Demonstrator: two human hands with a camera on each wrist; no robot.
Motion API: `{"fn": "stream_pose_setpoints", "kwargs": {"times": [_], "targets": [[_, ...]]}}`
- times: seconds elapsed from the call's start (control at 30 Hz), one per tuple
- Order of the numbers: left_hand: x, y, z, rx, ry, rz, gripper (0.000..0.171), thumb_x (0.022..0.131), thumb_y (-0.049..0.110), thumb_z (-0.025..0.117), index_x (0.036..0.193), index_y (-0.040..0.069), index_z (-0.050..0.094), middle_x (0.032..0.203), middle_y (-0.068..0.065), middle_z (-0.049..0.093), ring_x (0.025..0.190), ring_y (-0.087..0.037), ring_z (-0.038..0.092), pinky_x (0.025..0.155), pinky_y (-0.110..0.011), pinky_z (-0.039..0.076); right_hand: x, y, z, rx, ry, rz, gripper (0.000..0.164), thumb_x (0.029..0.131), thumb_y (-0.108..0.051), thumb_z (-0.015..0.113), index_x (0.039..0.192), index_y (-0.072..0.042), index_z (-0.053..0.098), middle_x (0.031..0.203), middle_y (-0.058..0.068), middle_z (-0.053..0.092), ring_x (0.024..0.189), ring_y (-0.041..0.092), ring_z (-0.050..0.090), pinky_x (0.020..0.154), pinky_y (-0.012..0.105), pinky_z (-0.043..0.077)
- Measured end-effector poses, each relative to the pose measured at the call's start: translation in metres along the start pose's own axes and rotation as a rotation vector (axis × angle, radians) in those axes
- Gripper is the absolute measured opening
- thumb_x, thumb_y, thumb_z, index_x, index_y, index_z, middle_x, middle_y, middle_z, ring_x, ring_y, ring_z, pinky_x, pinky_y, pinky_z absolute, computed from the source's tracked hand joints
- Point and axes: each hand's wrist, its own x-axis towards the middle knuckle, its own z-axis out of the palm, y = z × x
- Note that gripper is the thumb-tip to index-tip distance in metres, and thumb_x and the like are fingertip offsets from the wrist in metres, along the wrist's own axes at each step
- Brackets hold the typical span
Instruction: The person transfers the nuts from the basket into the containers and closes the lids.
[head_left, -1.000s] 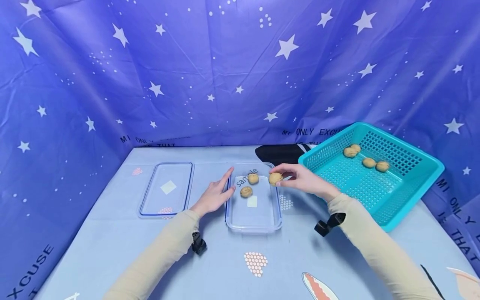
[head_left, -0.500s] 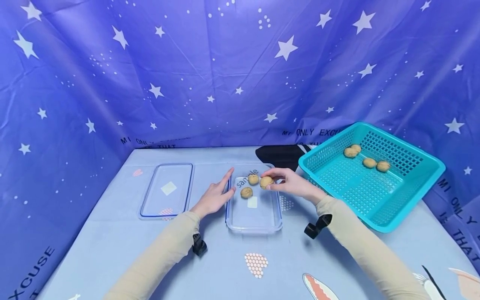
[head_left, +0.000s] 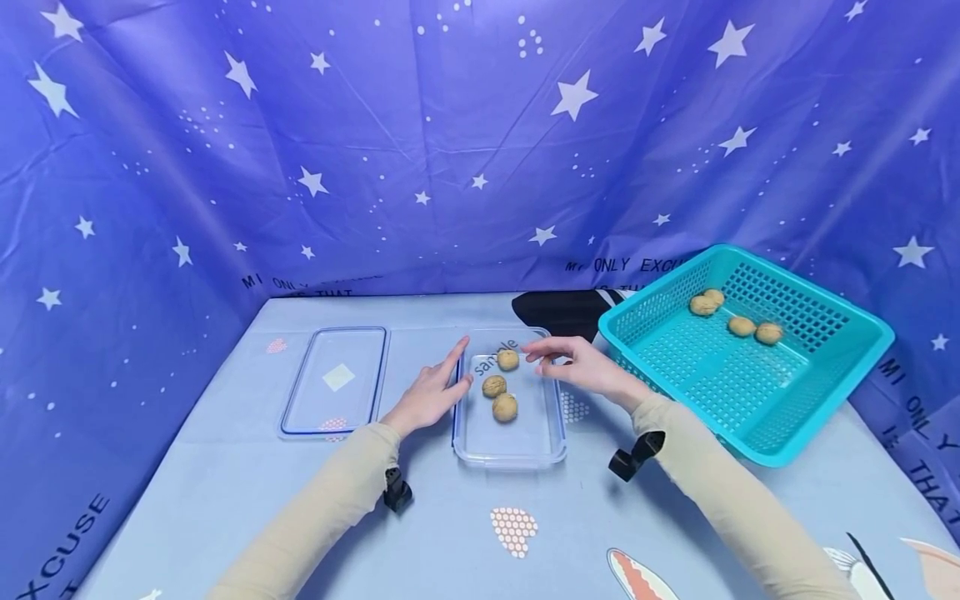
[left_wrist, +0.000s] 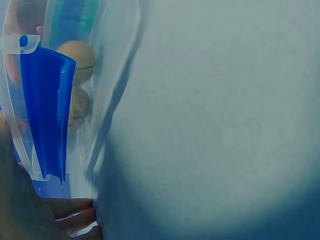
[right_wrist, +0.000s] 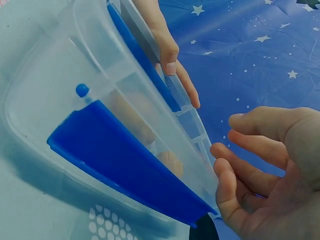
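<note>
A clear plastic food container (head_left: 513,446) with blue side clips stands at the middle of the table. Inside it lie three walnuts: one toward the back (head_left: 507,360), one left of centre (head_left: 494,386) and one nearer the front (head_left: 505,407). My left hand (head_left: 429,395) touches the container's left side with fingers extended. Over the right rim hovers my right hand (head_left: 587,365), its fingers loosely bent and apart, holding nothing. In the right wrist view a blue clip (right_wrist: 127,165) hangs down the container's side, next to my right fingers (right_wrist: 255,170).
The container's clear lid (head_left: 333,408), edged in blue, lies flat on the left. On the right stands a turquoise perforated basket (head_left: 787,446) with several walnuts (head_left: 742,326) in it. A star-patterned blue curtain (head_left: 420,150) rises behind the table (head_left: 420,533).
My right hand moved left over the container with a walnut and let it go. That walnut now lies in front of the other two. My left hand stayed in place.
</note>
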Motion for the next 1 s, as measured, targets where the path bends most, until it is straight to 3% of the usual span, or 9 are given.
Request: {"fn": "stream_pose_setpoints", "kwargs": {"times": [0.4, 0.73, 1.0], "targets": [[-0.001, 0.000, -0.002, 0.017, 0.004, -0.024, 0.065, 0.101, 0.044, 0.041, 0.155, 0.037, 0.006, 0.156, -0.002, 0.026, 0.141, -0.033, 0.025, 0.114, -0.054, 0.009, -0.015, -0.007, -0.012, 0.017, 0.035, 0.032, 0.031, 0.093, -0.006, 0.061, 0.123, 0.001, 0.063, 0.118, 0.019, 0.063, 0.100, 0.024, 0.058, 0.083, 0.028, 0.049], [0.000, 0.000, 0.001, 0.013, 0.011, 0.007, 0.064, 0.102, 0.039, 0.040, 0.157, 0.030, 0.008, 0.156, -0.002, 0.025, 0.140, -0.027, 0.029, 0.116, -0.049, 0.004, -0.026, -0.019, -0.027, -0.043, 0.062, 0.053, 0.028, 0.094, -0.009, 0.061, 0.122, -0.003, 0.065, 0.118, 0.015, 0.064, 0.102, 0.025, 0.059, 0.084, 0.035, 0.050], [0.000, -0.001, 0.002, 0.013, 0.008, -0.003, 0.064, 0.102, 0.040, 0.040, 0.157, 0.029, 0.008, 0.156, -0.001, 0.024, 0.140, -0.028, 0.028, 0.116, -0.049, 0.005, -0.036, -0.026, -0.048, -0.043, 0.071, 0.121, 0.033, 0.096, -0.012, 0.060, 0.125, 0.002, 0.060, 0.120, 0.014, 0.062, 0.108, 0.030, 0.058, 0.087, 0.036, 0.051]]}}
